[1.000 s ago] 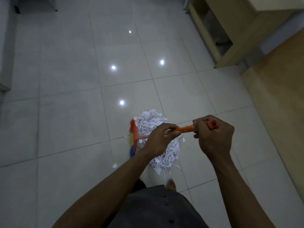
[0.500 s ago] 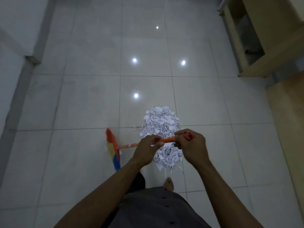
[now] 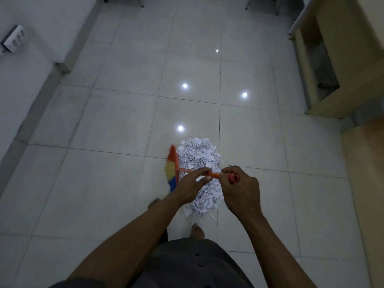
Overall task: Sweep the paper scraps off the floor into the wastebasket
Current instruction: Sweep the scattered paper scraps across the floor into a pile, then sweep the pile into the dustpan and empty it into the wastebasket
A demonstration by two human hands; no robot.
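Observation:
A heap of white paper scraps (image 3: pixel 198 156) lies on the pale tiled floor (image 3: pixel 116 125) just in front of my feet. I hold a broom with an orange handle (image 3: pixel 215 174) across the heap. Its red, yellow and blue bristle head (image 3: pixel 172 168) touches the heap's left side. My left hand (image 3: pixel 190 187) grips the handle lower down, my right hand (image 3: pixel 242 191) is closed around its red top end. No wastebasket is in view.
A light wooden cabinet (image 3: pixel 332 59) with an open compartment stands at the right, and a wooden surface (image 3: pixel 367 173) runs along the right edge. A white wall with a socket (image 3: pixel 12 39) is at the left. Chair legs (image 3: pixel 276 7) show at the top.
The broom head, which had swung out to the left of the heap, is back against its left side. The view has tilted up and turned left, showing the wall and socket.

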